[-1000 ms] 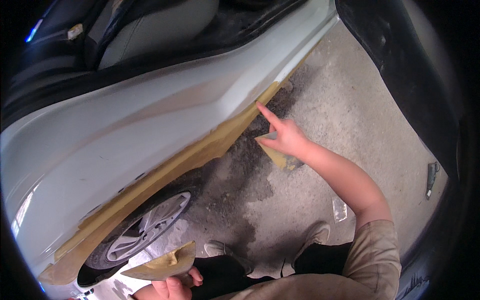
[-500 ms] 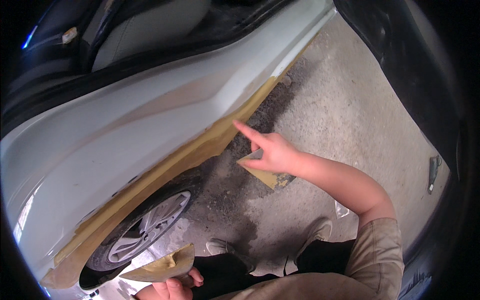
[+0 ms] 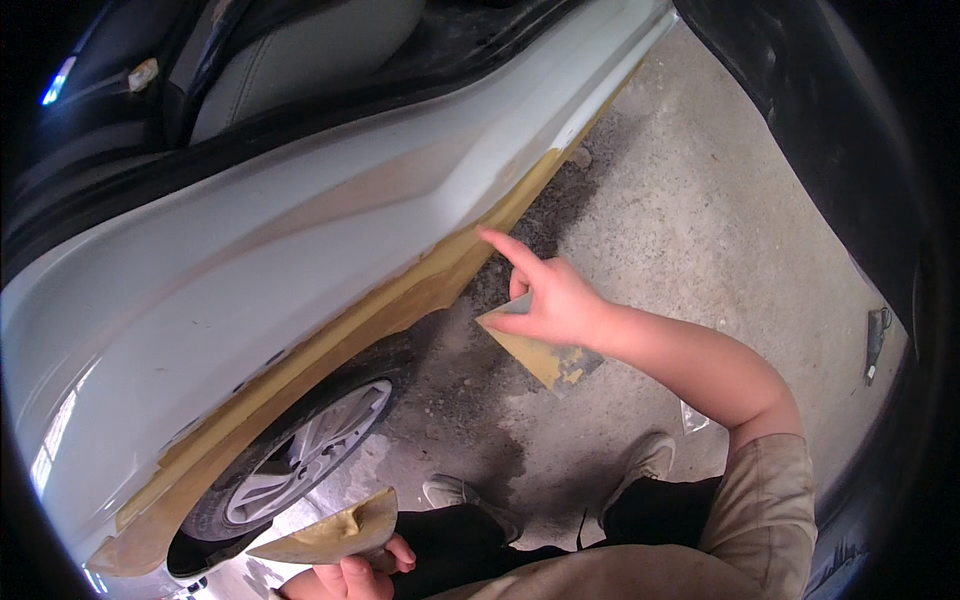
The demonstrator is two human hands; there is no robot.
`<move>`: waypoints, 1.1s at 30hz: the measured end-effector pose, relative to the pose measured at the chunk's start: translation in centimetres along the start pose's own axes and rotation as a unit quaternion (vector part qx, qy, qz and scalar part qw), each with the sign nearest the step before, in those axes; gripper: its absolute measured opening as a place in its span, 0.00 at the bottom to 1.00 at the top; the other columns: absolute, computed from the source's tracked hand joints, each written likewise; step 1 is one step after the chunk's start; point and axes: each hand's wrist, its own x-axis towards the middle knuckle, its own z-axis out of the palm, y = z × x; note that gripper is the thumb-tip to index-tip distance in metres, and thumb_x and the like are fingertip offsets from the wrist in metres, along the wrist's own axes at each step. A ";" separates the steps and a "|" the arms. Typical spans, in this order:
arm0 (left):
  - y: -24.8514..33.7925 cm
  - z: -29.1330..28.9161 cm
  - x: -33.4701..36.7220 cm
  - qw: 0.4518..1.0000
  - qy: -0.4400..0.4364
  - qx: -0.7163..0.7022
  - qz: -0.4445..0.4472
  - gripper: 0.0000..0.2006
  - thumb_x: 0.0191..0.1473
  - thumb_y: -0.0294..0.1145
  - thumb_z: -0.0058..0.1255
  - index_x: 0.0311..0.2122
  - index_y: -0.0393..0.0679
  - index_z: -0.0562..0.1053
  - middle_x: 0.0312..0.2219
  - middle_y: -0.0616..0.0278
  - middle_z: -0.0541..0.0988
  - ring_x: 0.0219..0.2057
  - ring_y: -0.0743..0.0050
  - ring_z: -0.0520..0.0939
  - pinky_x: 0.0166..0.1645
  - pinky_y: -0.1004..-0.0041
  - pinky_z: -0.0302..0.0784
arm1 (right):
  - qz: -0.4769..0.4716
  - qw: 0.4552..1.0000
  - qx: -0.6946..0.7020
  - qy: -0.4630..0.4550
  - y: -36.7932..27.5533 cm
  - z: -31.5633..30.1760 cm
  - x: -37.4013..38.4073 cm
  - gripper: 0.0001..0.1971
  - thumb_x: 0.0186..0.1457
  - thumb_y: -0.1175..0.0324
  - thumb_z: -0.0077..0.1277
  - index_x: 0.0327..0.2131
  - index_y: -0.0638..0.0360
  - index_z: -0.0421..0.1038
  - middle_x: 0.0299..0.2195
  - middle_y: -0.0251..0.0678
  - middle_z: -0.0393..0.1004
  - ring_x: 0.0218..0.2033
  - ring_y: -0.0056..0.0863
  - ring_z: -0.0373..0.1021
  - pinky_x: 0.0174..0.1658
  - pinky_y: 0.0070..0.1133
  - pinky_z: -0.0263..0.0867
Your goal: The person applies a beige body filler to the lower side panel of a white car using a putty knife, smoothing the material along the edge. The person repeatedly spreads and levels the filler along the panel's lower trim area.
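My right hand (image 3: 565, 305) grips a flat putty spreader (image 3: 533, 358), its blade smeared with yellow, between thumb and curled fingers. Its index finger is stretched out, the tip at the yellow filler strip (image 3: 365, 312) along the lower edge of the white car body panel (image 3: 240, 280). Low in the view, my left hand (image 3: 362, 580) holds a second flat blade (image 3: 300, 547) that carries a lump of yellow putty (image 3: 345, 523). Most of that blade's handle is hidden by the fingers.
A car wheel (image 3: 312, 455) sits below the arch at lower left. The open doorway shows a grey seat (image 3: 300, 60). A dark panel (image 3: 830, 130) bounds the right. A small dark tool (image 3: 876, 345) and a clear packet (image 3: 692, 416) lie on the concrete floor (image 3: 700, 200).
My right index fingertip has shifted slightly up and to the right along the filler strip. The whole view has moved a little; both blades are still held.
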 end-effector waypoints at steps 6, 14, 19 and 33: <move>-0.1 -0.2 0.0 1.000 0.005 0.004 -0.004 0.23 0.72 0.50 0.34 0.46 0.33 0.61 0.18 0.48 0.74 0.16 0.63 0.75 0.22 0.67 0.76 | -0.065 0.997 -0.017 -0.043 -0.5 0.2 -0.8 0.55 0.48 0.61 0.71 0.74 0.42 0.45 0.21 0.33 0.72 0.22 0.27 0.72 0.31 0.25 0.70; 0.1 -0.3 -0.5 1.000 0.018 0.018 -0.015 0.25 0.72 0.51 0.34 0.49 0.32 0.59 0.19 0.46 0.76 0.15 0.63 0.76 0.20 0.68 0.77 | 0.033 0.998 0.059 -0.016 -0.9 0.9 -0.5 0.57 0.50 0.62 0.70 0.75 0.43 0.38 0.21 0.34 0.72 0.22 0.26 0.70 0.36 0.24 0.70; 0.1 -0.4 -0.5 0.999 0.025 0.018 -0.014 0.27 0.72 0.52 0.33 0.51 0.31 0.58 0.19 0.45 0.76 0.15 0.63 0.77 0.20 0.68 0.77 | -0.009 0.997 0.068 -0.021 -2.9 1.3 -0.9 0.57 0.49 0.64 0.70 0.75 0.43 0.39 0.21 0.34 0.71 0.22 0.26 0.69 0.34 0.24 0.70; 0.2 -0.6 -0.3 1.000 0.002 0.004 -0.009 0.25 0.72 0.51 0.35 0.55 0.35 0.57 0.21 0.42 0.77 0.18 0.62 0.78 0.21 0.68 0.75 | -0.124 0.984 0.072 -0.108 -10.4 3.6 -1.4 0.59 0.48 0.59 0.70 0.74 0.45 0.37 0.24 0.37 0.74 0.24 0.38 0.77 0.30 0.31 0.75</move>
